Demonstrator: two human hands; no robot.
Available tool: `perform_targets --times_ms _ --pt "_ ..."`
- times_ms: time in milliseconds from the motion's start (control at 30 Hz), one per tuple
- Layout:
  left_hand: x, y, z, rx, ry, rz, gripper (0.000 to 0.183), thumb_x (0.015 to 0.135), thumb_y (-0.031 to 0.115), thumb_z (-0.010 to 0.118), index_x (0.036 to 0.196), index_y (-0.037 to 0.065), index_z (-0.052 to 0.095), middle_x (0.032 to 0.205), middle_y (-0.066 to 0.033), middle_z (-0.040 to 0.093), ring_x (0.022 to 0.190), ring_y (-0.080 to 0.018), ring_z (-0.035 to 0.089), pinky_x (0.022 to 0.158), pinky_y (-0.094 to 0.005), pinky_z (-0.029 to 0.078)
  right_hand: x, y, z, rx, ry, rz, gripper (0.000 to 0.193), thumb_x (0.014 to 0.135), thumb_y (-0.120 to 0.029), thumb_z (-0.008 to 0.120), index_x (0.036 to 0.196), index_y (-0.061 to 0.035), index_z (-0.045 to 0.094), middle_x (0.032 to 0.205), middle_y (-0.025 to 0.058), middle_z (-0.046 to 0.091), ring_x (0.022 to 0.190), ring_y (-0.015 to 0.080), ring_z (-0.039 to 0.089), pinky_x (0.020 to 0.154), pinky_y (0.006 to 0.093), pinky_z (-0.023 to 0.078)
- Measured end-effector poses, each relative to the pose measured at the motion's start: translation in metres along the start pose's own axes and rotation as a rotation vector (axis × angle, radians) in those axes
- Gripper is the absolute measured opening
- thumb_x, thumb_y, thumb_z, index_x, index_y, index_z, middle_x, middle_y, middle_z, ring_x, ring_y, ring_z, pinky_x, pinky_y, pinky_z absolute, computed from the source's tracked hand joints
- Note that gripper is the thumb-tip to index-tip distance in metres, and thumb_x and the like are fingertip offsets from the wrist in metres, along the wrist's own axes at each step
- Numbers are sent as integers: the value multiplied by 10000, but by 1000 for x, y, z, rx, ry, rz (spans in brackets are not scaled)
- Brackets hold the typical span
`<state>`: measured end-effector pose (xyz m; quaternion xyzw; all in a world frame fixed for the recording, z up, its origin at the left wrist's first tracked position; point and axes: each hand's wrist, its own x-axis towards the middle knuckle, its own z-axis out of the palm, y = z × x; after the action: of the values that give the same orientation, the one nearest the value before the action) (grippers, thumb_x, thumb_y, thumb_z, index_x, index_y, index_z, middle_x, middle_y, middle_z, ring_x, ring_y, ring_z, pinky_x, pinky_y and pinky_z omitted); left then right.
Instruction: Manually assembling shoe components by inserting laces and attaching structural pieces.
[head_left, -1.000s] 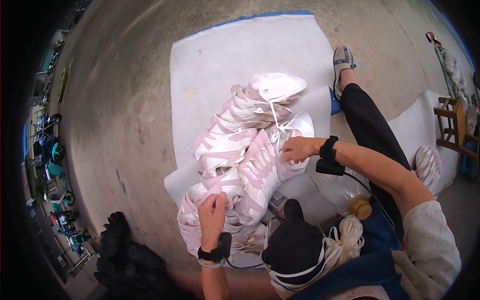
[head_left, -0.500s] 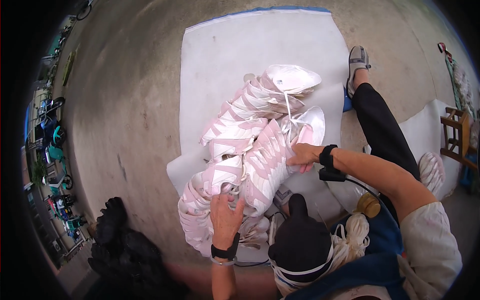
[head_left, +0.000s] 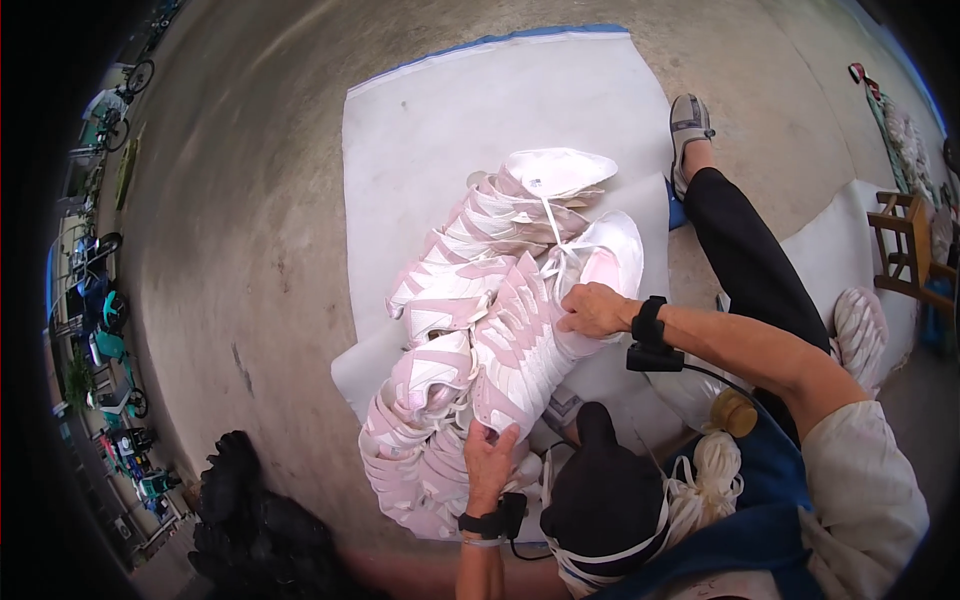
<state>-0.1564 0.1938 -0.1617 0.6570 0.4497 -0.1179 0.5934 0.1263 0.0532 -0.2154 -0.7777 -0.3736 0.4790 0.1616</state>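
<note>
Nested pink-and-white shoe uppers form long bundles. My right hand is closed on the upper end of the middle bundle of shoe uppers, beside its white end piece. At that bundle's lower end, my left hand pinches the edge between thumb and fingers; some fingertips are hidden. Beyond it lies another bundle, topped by a white shoe-shaped piece. A white tie runs between the two. More stacked uppers curve round at the lower left, next to my left hand.
A white sheet lies under the bundles on the concrete floor. My outstretched leg borders it on the right. Near my lap are a black cap-like item and a hank of white ties. A wooden stool stands far right.
My left hand has moved from the lower-left stack to the middle bundle's lower end. My right hand stays at the upper end, its fingers more tucked in. The view has shifted slightly.
</note>
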Motion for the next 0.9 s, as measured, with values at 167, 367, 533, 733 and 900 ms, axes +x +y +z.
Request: perform_targets --times_ms 167,367,533,733,900 --pt "-2 66 -17 -480 -33 89 446 893 201 631 1249 -36 504 1147 -113 618 996 -159 586 898 -309 455 -24 -12 -58 139 152 -99 397 850 -315 562 758 69 600 760 258 604 713 356 596 696 445 457" --pt "-21 149 -56 -657 -170 98 471 928 204 561 1301 -68 464 1205 -157 605 1072 -231 614 959 -343 470 -78 -54 -146 275 13 -3 407 896 -307 542 718 59 556 654 119 530 626 180 487 612 372 411" --pt "-78 230 -71 -617 -199 226 441 949 219 515 1268 -84 479 1184 -175 612 1053 -241 626 946 -347 484 -131 -85 -193 313 -33 46 423 957 -357 503 831 28 624 727 78 584 635 155 520 597 316 426" --pt "-166 261 -73 -539 -157 365 490 923 239 571 1231 -122 447 1166 -234 600 1056 -267 624 956 -365 474 -220 -129 -221 384 -10 -70 415 913 -337 580 945 69 652 684 101 614 574 148 590 484 284 473" --pt "-236 282 -62 -565 -70 500 503 913 262 576 1203 -132 457 1140 -229 604 1027 -260 631 926 -350 483 -277 -138 -229 323 194 -173 482 914 -401 597 983 71 663 767 107 655 718 166 650 569 269 522"
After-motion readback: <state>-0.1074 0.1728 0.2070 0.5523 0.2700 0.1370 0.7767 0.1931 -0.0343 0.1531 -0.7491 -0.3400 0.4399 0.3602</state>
